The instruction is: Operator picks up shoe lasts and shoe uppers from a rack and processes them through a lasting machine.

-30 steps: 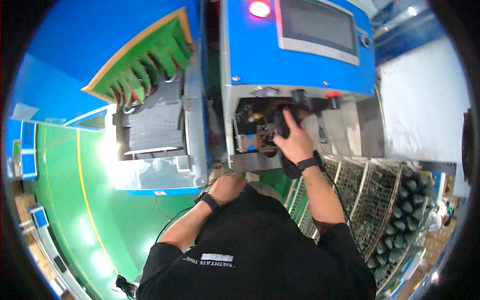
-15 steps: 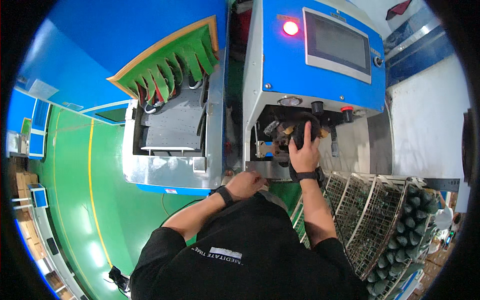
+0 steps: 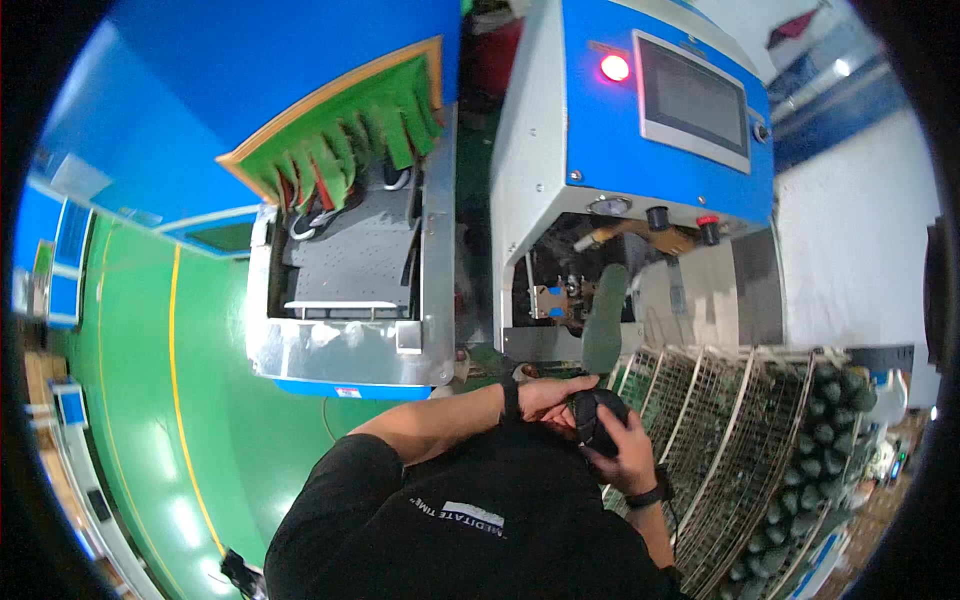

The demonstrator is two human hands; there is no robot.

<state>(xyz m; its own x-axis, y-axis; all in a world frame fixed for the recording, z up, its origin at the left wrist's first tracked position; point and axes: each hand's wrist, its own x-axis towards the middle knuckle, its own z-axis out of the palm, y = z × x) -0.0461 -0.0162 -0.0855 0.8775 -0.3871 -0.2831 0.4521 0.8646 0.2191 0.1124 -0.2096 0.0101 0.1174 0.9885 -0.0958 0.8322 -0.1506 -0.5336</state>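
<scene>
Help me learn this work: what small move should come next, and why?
Perhaps firm up the left hand against the black item before shifting the right hand: the right fingers lie over it, while the left hand is right beside it, its grip partly hidden.

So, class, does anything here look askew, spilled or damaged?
The green strip curtain on the left machine looks askew: its strips curl and splay unevenly, possibly from wear. No spill stands out. The black item in the right hand is partly covered, so damage can't be judged.

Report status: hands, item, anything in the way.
Right hand gripping black item. Left hand at its left side. Green piece ahead, before machine; blocking unclear.
</scene>
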